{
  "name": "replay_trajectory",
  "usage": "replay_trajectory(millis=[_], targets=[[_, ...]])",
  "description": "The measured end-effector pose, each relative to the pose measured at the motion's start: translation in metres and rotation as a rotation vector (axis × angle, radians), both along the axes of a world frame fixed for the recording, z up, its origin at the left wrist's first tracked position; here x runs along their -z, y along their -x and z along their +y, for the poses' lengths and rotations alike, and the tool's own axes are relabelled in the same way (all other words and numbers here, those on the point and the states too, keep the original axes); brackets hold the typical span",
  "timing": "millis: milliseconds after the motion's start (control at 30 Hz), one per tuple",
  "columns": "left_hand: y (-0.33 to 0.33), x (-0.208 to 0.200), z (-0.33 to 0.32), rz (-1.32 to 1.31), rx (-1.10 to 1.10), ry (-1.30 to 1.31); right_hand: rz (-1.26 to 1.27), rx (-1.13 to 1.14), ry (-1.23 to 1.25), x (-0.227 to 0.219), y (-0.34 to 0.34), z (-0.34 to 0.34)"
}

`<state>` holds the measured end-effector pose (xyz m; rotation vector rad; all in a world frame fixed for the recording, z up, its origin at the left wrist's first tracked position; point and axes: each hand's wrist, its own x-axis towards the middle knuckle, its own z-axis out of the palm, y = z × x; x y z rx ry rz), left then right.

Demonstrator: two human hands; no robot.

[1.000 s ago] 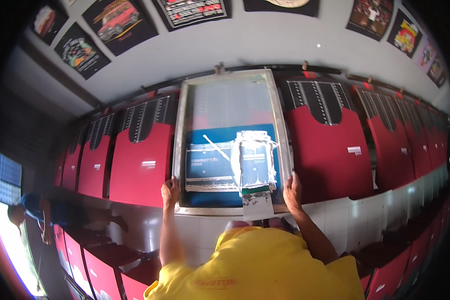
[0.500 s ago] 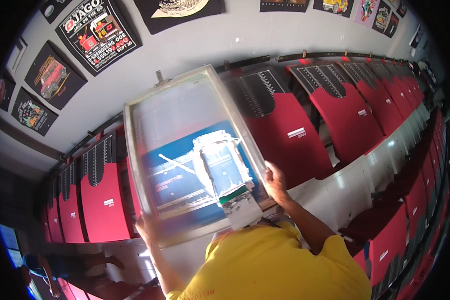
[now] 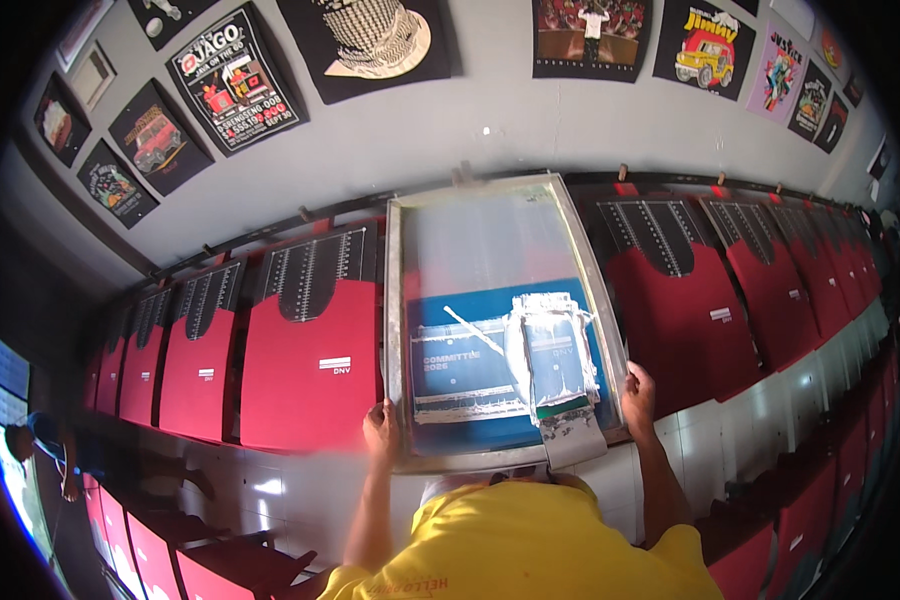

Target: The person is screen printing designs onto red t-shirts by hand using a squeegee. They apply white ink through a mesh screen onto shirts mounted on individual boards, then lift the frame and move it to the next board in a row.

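Observation:
Both of my hands hold a screen printing frame (image 3: 397, 300) by its long sides, near the end closest to me. My left hand (image 3: 380, 430) is closed on the left rail, and my right hand (image 3: 638, 398) grips the right rail. Blue stencil film (image 3: 470, 428) covers the lower part of the mesh, with thick white ink (image 3: 515, 360) smeared around the open designs. A squeegee (image 3: 576, 440) with a green blade edge lies on the mesh at the near right. The frame covers most of the board beneath it.
Red shirts lie on a row of boards, including one left (image 3: 305, 345) and one right (image 3: 675, 320) of the frame. Pegs (image 3: 622, 173) stand along a dark rail by the wall. Another row (image 3: 805, 500) is behind me. A person (image 3: 55, 450) is at far left.
The frame has shifted one board to the right along the row and lies straighter, less tilted. Both hands have kept their hold on it. My view has turned too.

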<state>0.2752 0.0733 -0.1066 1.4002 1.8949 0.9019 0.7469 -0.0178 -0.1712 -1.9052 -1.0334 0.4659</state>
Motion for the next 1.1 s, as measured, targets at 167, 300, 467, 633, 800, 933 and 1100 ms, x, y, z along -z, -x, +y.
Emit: replay_trajectory(millis=[167, 300, 467, 633, 800, 933, 1100], targets=[[0.007, 0.012, 0.012, 0.15, 0.014, -0.072, 0.08, 0.024, 0.01, -0.014, 0.003, 0.01], [0.004, 0.003, 0.016, 0.185, 0.043, -0.038, 0.039, 0.049, -0.011, -0.008, 0.0, 0.007], [0.021, 0.031, 0.014, 0.196, -0.027, -0.15, 0.022, 0.031, -0.034, 0.0, 0.005, 0.01], [-0.007, -0.025, 0.005, 0.152, 0.009, 0.043, 0.099, 0.043, -0.02, 0.005, 0.002, 0.009], [-0.012, -0.037, 0.016, 0.279, 0.083, -0.02, 0.108, 0.094, 0.022, 0.01, 0.0, 0.009], [0.022, 0.031, 0.045, 0.291, 0.151, 0.064, -0.015, 0.151, -0.045, 0.027, 0.002, 0.007], [0.052, 0.051, 0.034, 0.191, 0.001, -0.023, -0.035, 0.058, 0.048, -0.017, 0.013, 0.02]])
